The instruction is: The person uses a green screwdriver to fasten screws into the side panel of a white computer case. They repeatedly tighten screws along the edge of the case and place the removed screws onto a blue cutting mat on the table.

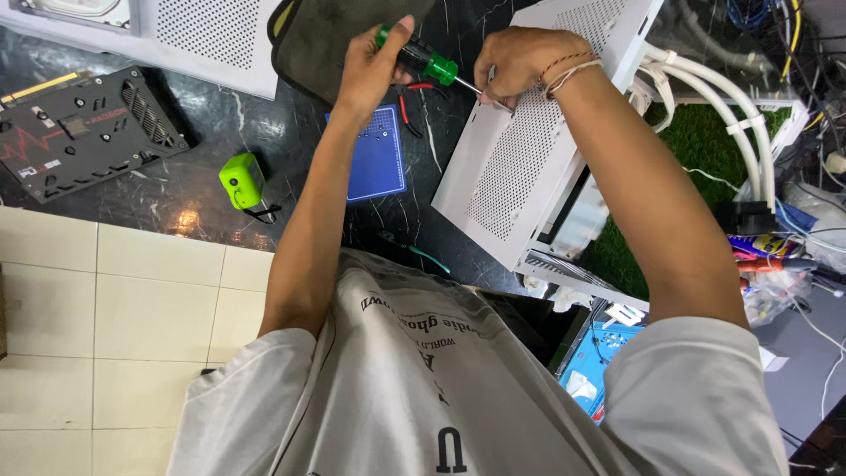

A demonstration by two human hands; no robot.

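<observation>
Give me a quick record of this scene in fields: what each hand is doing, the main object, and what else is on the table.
left hand: grips the green-handled screwdriver
right hand: steadies the tip end at the white perforated case panel
surface: dark marble table
nearby: blue mat, lime-green small device, black graphics card, red-handled pliers
far right: white cables
</observation>
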